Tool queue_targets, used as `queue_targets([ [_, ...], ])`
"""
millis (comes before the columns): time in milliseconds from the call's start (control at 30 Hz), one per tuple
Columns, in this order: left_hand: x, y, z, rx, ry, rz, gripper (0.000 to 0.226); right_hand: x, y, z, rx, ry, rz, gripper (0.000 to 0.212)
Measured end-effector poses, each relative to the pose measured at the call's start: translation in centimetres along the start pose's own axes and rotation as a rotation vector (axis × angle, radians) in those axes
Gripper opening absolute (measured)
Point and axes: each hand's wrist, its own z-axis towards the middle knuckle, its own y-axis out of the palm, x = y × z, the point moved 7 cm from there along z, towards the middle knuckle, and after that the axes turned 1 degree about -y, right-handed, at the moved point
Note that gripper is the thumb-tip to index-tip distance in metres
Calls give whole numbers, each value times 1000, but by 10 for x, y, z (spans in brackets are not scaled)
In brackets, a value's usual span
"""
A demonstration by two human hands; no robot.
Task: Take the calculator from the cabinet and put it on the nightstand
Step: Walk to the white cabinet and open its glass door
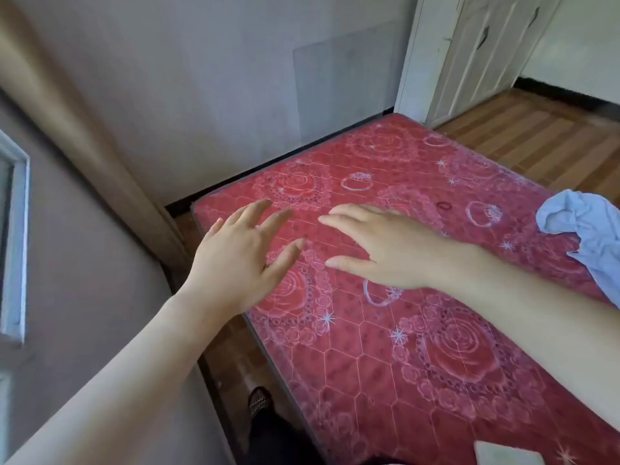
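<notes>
Both my hands hover, palms down, over the near-left part of a red rose-patterned mattress (pixel 419 347). My left hand (pixel 241 253) is open with its fingers spread, above the mattress's left edge. Just to its right, my right hand (pixel 379 246) is open too, fingers pointing left and holding nothing. No calculator and no nightstand are in view. A white cabinet with panelled doors (pixel 469 52) stands at the back right, its doors shut.
A crumpled light-blue cloth (pixel 587 236) lies on the mattress at the right edge. A white flat object (pixel 506 454) shows at the bottom right. A wall and window frame (pixel 13 236) stand at the left. Wooden floor (pixel 543 135) runs beyond the mattress. My foot (pixel 260 402) is below.
</notes>
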Motion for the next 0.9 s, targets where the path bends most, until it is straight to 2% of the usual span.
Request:
queue_targets([
  [167,-20,26,25,-58,62,-50,57,12,8,29,37,125,69,62],
  [300,-48,37,62,-93,94,-144,51,13,12,60,142,230,195,56],
  [567,-113,33,152,-155,200,-196,48,18,-2,149,206,375,232,54],
  [800,-151,35,185,-200,187,-255,50,28,13,189,206,507,250,54],
  [900,-168,41,190,-219,162,-233,50,29,19,201,211,510,288,55],
])
